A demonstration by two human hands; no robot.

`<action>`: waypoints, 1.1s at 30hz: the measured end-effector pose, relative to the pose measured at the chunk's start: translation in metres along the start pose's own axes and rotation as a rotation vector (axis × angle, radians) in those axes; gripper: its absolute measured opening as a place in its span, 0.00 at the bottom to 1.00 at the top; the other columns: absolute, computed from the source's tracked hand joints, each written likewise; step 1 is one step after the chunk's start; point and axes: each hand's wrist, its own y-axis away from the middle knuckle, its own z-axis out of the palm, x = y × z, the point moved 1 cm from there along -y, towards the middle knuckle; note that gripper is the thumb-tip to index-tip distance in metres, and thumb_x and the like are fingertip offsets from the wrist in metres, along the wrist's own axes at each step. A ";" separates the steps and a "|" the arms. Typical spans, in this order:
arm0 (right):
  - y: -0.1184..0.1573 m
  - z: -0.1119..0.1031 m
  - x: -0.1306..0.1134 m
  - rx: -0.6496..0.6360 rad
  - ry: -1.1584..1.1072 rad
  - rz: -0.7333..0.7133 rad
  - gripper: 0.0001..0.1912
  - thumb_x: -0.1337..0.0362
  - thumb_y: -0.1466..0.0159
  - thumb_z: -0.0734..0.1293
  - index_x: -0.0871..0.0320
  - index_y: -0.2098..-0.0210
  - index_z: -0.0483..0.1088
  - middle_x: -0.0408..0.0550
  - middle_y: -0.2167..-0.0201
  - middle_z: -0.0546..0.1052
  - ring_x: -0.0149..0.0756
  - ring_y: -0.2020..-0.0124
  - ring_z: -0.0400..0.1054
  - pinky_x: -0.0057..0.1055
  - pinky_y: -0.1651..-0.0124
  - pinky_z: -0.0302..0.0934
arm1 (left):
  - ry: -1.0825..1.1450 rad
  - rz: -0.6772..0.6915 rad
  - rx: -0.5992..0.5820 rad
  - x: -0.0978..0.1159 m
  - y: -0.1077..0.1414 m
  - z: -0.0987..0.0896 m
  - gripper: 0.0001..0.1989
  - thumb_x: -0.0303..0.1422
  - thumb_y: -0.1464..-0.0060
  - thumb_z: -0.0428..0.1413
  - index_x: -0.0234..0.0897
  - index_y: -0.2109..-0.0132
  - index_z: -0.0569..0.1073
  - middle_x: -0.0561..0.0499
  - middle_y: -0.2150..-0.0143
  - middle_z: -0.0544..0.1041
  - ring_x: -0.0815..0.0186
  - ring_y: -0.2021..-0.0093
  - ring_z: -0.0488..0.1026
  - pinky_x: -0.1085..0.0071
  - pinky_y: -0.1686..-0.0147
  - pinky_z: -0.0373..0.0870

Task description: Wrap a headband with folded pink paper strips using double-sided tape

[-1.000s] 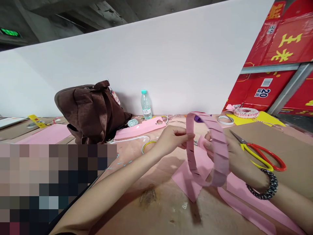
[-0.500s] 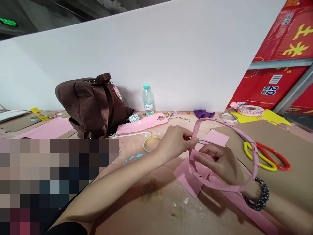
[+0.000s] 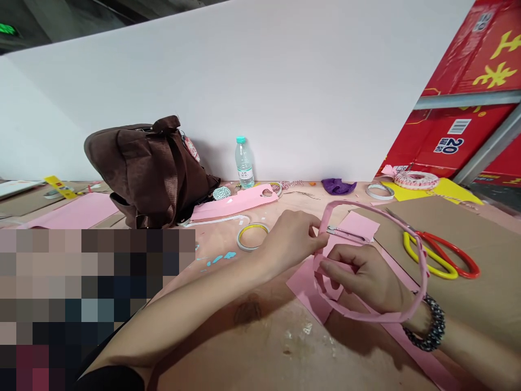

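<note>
A thin pink paper-wrapped hoop is held upright above the table, its left side between my two hands. My left hand pinches that side from the left. Reaching through the ring, my right hand presses thumb and fingers on the same side, just below the left hand's grip. Pink paper pieces lie beneath the hoop. A small metal-looking tool rests on a pink paper square behind the hands. Scissors with one yellow and one red handle lie to the right.
Brown cardboard covers the table's right side. A tape roll, a water bottle and a brown backpack stand or lie further back. Behind rises a white panel. Red boxes are at far right.
My right hand's fingers have closed more tightly against the hoop's left side. A loose pink flap there now lies along the ring. The left hand keeps its pinch.
</note>
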 end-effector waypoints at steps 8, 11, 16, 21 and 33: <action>0.000 0.003 0.007 0.103 0.019 0.023 0.22 0.50 0.34 0.62 0.60 0.76 0.72 0.48 0.75 0.74 0.36 0.71 0.67 0.31 0.67 0.60 | -0.025 0.025 0.013 0.002 0.001 0.000 0.12 0.33 0.46 0.53 0.37 0.77 0.68 0.53 0.78 0.76 0.67 0.77 0.71 0.73 0.76 0.57; 0.000 0.003 0.009 0.102 0.001 0.051 0.23 0.48 0.34 0.62 0.60 0.76 0.72 0.48 0.75 0.75 0.37 0.71 0.67 0.31 0.66 0.61 | -0.010 0.032 0.024 0.002 0.001 0.000 0.12 0.33 0.46 0.52 0.37 0.77 0.69 0.54 0.79 0.75 0.67 0.76 0.71 0.74 0.75 0.58; 0.001 0.003 0.009 0.091 -0.021 0.047 0.23 0.48 0.34 0.62 0.59 0.75 0.72 0.48 0.73 0.75 0.37 0.70 0.68 0.32 0.65 0.61 | 0.018 0.028 0.022 0.002 0.002 0.001 0.13 0.34 0.45 0.51 0.37 0.76 0.70 0.54 0.79 0.75 0.67 0.76 0.72 0.74 0.75 0.59; 0.001 0.004 0.010 0.123 -0.005 0.053 0.24 0.47 0.35 0.63 0.59 0.77 0.71 0.48 0.76 0.74 0.37 0.71 0.67 0.31 0.68 0.61 | 0.015 0.029 0.025 0.002 0.002 0.002 0.13 0.35 0.45 0.52 0.38 0.75 0.71 0.54 0.78 0.76 0.67 0.76 0.72 0.74 0.75 0.59; 0.000 0.006 0.012 0.137 0.000 0.096 0.18 0.57 0.38 0.64 0.58 0.81 0.64 0.46 0.78 0.72 0.35 0.73 0.67 0.29 0.71 0.60 | 0.030 -0.001 -0.005 0.002 0.003 0.004 0.11 0.36 0.45 0.52 0.37 0.73 0.72 0.53 0.77 0.77 0.67 0.76 0.71 0.74 0.76 0.58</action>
